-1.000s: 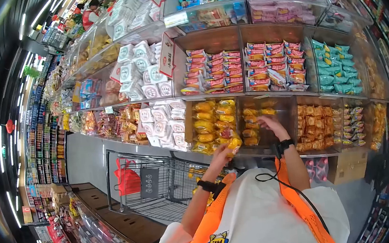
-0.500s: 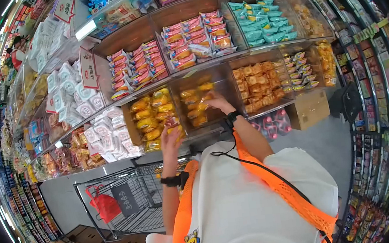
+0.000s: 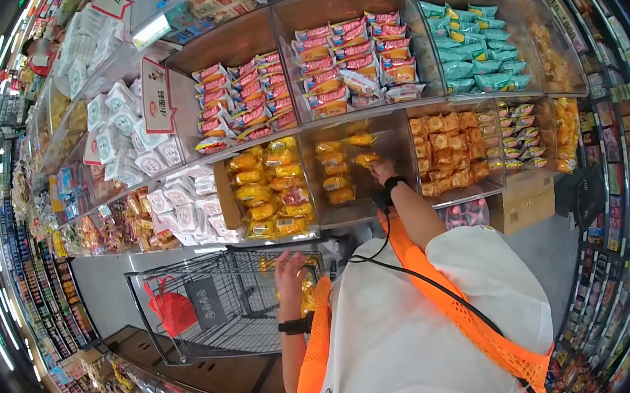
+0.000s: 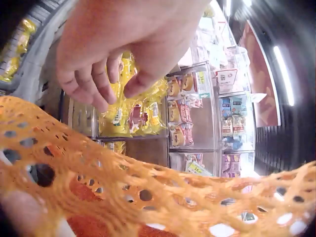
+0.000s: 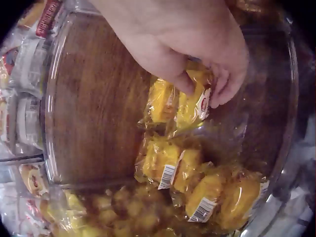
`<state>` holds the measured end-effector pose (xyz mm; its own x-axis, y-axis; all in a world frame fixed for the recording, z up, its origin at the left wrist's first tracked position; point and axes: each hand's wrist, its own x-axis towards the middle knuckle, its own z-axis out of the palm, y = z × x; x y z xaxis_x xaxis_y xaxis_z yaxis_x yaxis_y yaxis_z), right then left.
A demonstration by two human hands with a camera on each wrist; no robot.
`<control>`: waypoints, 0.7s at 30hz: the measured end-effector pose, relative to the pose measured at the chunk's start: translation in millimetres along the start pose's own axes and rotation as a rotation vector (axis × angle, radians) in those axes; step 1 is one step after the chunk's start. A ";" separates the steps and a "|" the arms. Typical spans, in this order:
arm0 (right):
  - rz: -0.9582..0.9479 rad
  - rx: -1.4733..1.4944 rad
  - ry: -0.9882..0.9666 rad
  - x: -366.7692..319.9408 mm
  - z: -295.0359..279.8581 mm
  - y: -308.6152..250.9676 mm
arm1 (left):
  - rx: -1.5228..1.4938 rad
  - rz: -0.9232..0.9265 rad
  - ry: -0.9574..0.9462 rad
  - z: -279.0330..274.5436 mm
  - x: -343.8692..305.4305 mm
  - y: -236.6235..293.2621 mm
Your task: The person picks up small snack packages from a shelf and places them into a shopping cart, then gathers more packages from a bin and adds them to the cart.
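My right hand (image 3: pixel 379 167) reaches into a clear shelf bin (image 3: pixel 402 158) of yellow snack packets (image 3: pixel 337 170). In the right wrist view its fingers (image 5: pixel 224 86) and thumb pinch one yellow packet (image 5: pixel 193 106) above the pile (image 5: pixel 197 185) at the bin's bottom. My left hand (image 3: pixel 289 264) hangs low over the wire shopping cart (image 3: pixel 211 299), with a few yellow packets (image 3: pixel 309 293) showing beside the wrist. The left wrist view shows that hand (image 4: pixel 106 86) with loosely curled fingers (image 4: pixel 81 89) and nothing in it. Behind it is a fuller bin of yellow packets (image 4: pixel 133 113).
Shelves above hold red-orange packs (image 3: pixel 350 58), teal packs (image 3: pixel 473 57) and white packs (image 3: pixel 124 132). A cardboard box (image 3: pixel 523 201) stands on the floor at the right. A red bag (image 3: pixel 171 307) lies in the cart. An orange mesh vest (image 4: pixel 148 192) fills the lower left wrist view.
My left hand has dropped from the shelf's yellow packets to over the cart and now holds nothing. My right hand has stayed in the bin and pinched a packet.
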<state>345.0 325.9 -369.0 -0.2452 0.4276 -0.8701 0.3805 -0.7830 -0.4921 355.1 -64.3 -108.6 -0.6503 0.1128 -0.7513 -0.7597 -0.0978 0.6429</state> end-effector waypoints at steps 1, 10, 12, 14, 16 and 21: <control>-0.009 0.013 0.015 35.6 3.1 18.2 | -0.005 -0.003 -0.001 1.1 -3.4 -3.2; -0.172 -0.102 -0.119 36.8 15.0 8.1 | 0.016 -0.024 0.055 -0.8 -19.8 -24.3; -0.303 -0.124 -0.143 29.0 20.6 1.9 | -0.015 -0.027 0.079 -4.4 -13.2 -27.6; -0.225 -0.159 -0.358 62.3 4.0 12.3 | -0.079 -0.025 0.091 -16.1 -8.5 -35.9; -0.250 -0.199 -0.263 35.0 7.9 1.6 | -0.048 -0.006 0.079 -18.5 -11.3 -36.1; -0.568 -0.409 -0.194 126.9 -7.3 32.6 | 0.053 0.185 -0.024 -48.8 10.3 -69.5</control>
<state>332.8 357.9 -495.7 -0.6436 0.6003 -0.4748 0.4412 -0.2159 -0.8711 401.3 -104.6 -168.3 -0.7785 0.1217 -0.6158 -0.6254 -0.0665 0.7775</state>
